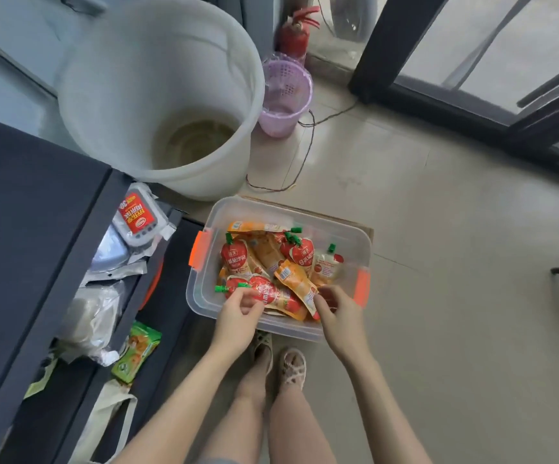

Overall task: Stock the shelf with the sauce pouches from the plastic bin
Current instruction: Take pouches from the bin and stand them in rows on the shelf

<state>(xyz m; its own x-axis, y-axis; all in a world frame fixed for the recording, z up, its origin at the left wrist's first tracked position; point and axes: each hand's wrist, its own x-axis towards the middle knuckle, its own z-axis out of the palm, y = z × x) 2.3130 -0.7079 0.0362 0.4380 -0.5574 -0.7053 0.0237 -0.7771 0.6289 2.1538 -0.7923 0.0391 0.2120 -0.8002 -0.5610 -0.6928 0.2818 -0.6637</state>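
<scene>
Reaching both hands into bin (204, 296).

The storage bin (204, 289), reached into by both hands, is made of clear, smooth plastic, with opaque orange plastic latches (198, 249) at its ends. The sauce pouches (236, 259) under the fingers are of glossy printed film, and hard green plastic caps (222, 289) are seen just beside the left hand (238, 314). A creased orange pouch (300, 286) is touched by the right hand (336, 313). Beyond the bin, a translucent white plastic bucket (111, 105) with a matt surface is seen, next to a perforated lilac plastic basket (286, 92). The floor tiles (455, 262) to the right of the hands are finished smooth with a faint sheen. The shelf (27, 209) to the left is finished in matt dark grey, and crinkled shiny wrappers (137, 214) are held on it.
</scene>
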